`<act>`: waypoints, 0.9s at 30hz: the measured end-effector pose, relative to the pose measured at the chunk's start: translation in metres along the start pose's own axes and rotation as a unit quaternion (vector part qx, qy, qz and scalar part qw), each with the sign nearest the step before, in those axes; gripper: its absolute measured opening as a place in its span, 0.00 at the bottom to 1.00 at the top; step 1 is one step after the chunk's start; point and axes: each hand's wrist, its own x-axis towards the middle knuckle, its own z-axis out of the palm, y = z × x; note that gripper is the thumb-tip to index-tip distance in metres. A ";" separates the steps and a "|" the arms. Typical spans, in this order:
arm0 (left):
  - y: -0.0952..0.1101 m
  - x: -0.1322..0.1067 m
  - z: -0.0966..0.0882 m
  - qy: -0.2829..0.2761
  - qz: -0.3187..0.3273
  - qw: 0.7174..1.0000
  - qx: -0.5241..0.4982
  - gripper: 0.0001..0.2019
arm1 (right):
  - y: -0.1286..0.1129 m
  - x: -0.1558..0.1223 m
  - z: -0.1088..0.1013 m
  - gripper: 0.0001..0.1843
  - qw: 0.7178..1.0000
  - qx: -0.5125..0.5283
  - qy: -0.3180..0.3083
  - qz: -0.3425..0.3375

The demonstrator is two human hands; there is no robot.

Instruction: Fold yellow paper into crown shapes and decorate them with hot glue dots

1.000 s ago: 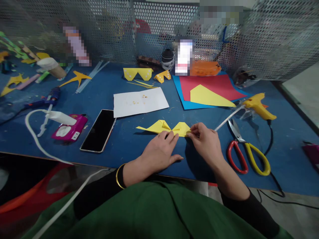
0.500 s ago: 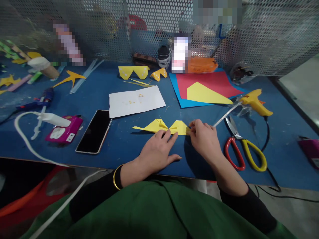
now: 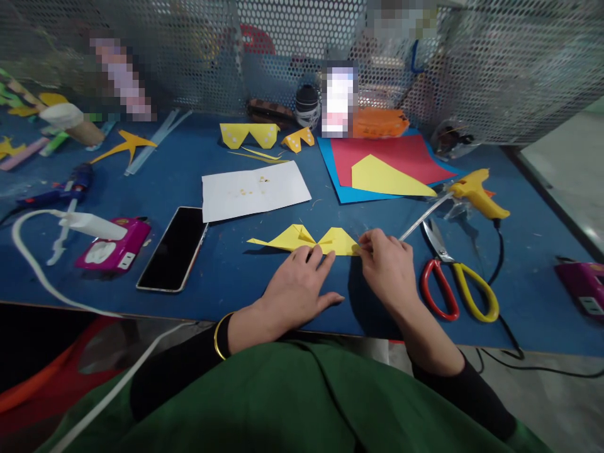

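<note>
A folded yellow paper cutout (image 3: 289, 239), shaped like two joined lenses with a thin arm at its left end, lies on the table in front of me. My left hand (image 3: 298, 284) rests flat with fingers spread, their tips on the cutout's near edge at the middle. With thumb and fingers pinched together, my right hand (image 3: 387, 267) grips the cutout's right end, which those fingers partly hide. Scissors (image 3: 443, 264) with one red and one yellow handle lie to the right of that hand.
A yellow glue gun (image 3: 476, 192) lies beyond the scissors, its cord trailing right. White paper (image 3: 257, 185), a phone (image 3: 172, 248) and a purple power socket (image 3: 113, 242) are to the left. Yellow paper glasses (image 3: 250, 135) and coloured sheets (image 3: 387, 154) sit at the back.
The view has shifted slightly, so the table items appear a little further left. Both hands keep nearly the same hold on the yellow cutout.
</note>
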 end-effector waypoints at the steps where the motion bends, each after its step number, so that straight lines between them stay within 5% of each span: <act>1: 0.000 0.000 0.000 0.000 0.000 1.000 0.000 0.40 | 0.001 0.000 0.000 0.07 1.000 0.006 -0.003 -0.002; 10: -0.001 -0.002 -0.001 -0.010 -0.002 1.000 -0.013 0.39 | 0.011 0.011 -0.004 0.08 0.998 0.024 -0.064 -0.009; 17: 0.000 -0.001 0.001 -0.007 -0.007 1.000 -0.007 0.39 | 0.006 0.003 -0.001 0.09 0.999 -0.032 -0.021 -0.010; 24: 0.001 0.001 -0.001 -0.013 -0.001 1.000 -0.003 0.37 | -0.012 -0.030 0.008 0.18 0.975 -0.088 0.023 -0.203; 27: 0.000 0.000 0.001 -0.009 0.009 1.000 -0.002 0.37 | -0.017 -0.043 0.012 0.22 0.966 -0.110 0.018 -0.232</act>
